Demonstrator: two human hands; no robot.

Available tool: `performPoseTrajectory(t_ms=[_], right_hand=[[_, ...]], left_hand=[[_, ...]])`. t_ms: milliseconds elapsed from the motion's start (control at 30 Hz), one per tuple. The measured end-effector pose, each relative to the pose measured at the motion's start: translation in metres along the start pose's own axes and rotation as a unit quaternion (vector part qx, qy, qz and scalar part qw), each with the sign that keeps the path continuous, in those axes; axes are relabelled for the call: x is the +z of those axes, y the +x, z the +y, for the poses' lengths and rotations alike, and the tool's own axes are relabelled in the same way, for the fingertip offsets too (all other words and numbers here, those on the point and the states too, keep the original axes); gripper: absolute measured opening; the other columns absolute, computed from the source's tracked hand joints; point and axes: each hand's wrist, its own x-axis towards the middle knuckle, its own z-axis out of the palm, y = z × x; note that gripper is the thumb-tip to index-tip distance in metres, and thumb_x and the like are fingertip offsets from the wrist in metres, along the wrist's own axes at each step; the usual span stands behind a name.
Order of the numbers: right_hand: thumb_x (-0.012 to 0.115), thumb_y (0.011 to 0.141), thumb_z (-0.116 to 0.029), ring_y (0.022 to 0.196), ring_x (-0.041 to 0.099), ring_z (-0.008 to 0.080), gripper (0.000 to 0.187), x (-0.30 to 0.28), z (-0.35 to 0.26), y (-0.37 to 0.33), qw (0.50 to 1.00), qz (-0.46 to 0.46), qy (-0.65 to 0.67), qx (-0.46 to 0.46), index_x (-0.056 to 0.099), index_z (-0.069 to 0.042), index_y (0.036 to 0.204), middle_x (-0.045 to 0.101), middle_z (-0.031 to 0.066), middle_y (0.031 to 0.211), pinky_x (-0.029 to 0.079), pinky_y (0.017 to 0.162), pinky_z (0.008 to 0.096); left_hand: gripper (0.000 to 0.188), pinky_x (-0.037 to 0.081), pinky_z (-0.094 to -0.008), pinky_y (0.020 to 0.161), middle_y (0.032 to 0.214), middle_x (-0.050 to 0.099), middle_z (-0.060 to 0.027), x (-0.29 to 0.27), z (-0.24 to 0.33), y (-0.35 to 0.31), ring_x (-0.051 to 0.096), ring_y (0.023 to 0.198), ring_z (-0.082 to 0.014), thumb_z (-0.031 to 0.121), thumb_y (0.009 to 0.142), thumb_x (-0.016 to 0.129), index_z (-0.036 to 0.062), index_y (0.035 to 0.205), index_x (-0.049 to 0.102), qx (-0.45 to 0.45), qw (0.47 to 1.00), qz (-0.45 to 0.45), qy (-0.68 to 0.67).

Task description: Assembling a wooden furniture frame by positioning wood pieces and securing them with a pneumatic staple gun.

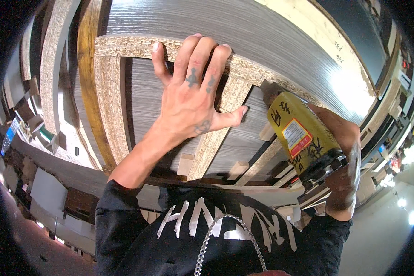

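Observation:
My left hand (191,94) lies spread across the far rail of a particleboard frame (108,101), its fingers reaching over the rail's far edge. Its thumb points right, above a particleboard crosspiece (210,142). In my right hand (338,131) is a yellow nail gun or stapler (292,131) with black handwriting and a label on its body. The tool's nose meets the far rail near the joint with the crosspiece, right of my left hand. Most of my right fingers are hidden behind the tool. Under the frame is a grey wood-grain panel (145,96).
Small wood blocks (185,164) sit against the crosspieces near me. A yellowish-brown wood strip (88,83) and a pale board (55,60) stand at the left. Along the far right runs a light board edge (317,32) beside a dark surface. More boards lie beyond.

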Motion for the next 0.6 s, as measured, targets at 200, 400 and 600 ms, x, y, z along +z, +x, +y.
performPoseTrajectory(t_ms=[200, 400, 600], right_hand=[[0.080, 0.066, -0.017, 0.089, 0.071, 0.0306, 0.055, 0.007, -0.002, 0.000, 0.999, -0.025, 0.042, -0.004, 0.064, 0.001, 0.115, 0.070, 0.0182, 0.101, 0.057, 0.080, 0.0365], [0.080, 0.068, -0.018, 0.091, 0.071, 0.0300, 0.055, 0.008, -0.011, 0.006, 0.999, -0.037, 0.015, 0.014, 0.063, 0.001, 0.116, 0.070, 0.0186, 0.102, 0.057, 0.080, 0.0368], [0.081, 0.067, -0.019, 0.091, 0.071, 0.0318, 0.054, 0.014, -0.007, 0.007, 0.993, -0.031, 0.099, 0.053, 0.063, 0.002, 0.114, 0.070, 0.0206, 0.102, 0.056, 0.081, 0.0370]], left_hand=[[0.092, -0.001, -0.0551, 0.115, 0.126, 0.045, -0.0132, -0.001, -0.003, -0.004, 0.036, 0.130, -0.0302, 0.073, 0.067, 0.061, 0.0088, 0.131, 0.047, -0.013, 1.000, -0.004, -0.011], [0.084, 0.000, -0.0633, 0.110, 0.126, 0.045, -0.0125, 0.001, -0.003, -0.005, 0.040, 0.128, -0.0290, 0.063, 0.066, 0.064, 0.0070, 0.127, 0.049, -0.019, 0.998, 0.001, -0.056], [0.088, 0.003, -0.0644, 0.108, 0.126, 0.045, -0.0114, 0.003, -0.003, -0.005, 0.040, 0.128, -0.0282, 0.060, 0.059, 0.069, 0.0074, 0.127, 0.049, -0.019, 0.997, 0.014, -0.072]])
